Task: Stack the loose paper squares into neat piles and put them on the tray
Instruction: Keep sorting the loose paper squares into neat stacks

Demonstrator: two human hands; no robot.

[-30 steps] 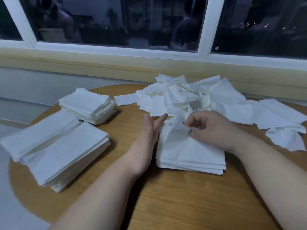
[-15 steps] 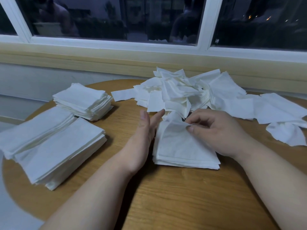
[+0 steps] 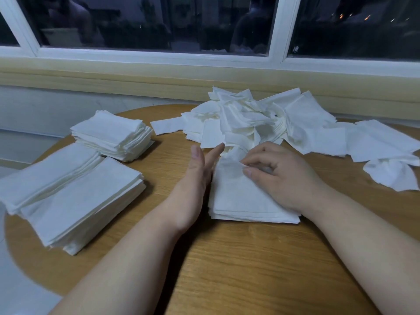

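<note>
Loose white paper squares point(image 3: 261, 123) lie in a messy, crumpled heap at the far side of the wooden tabletop point(image 3: 227, 258). One neat white pile point(image 3: 236, 198) sits in the middle. Three more flat piles point(image 3: 75, 201) sit together on the left.

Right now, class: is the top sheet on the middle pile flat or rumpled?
Rumpled: the top sheet puckers up at its far end, where the right hand pinches it.

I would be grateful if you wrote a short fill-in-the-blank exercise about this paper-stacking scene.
The left hand presses flat against the ____ side of the middle pile.
The right hand pinches that pile's ____ sheet.
The loose heap lies between that pile and the ____.
The round table is made of ____.
Missing words: left, top, window, wood.
</note>
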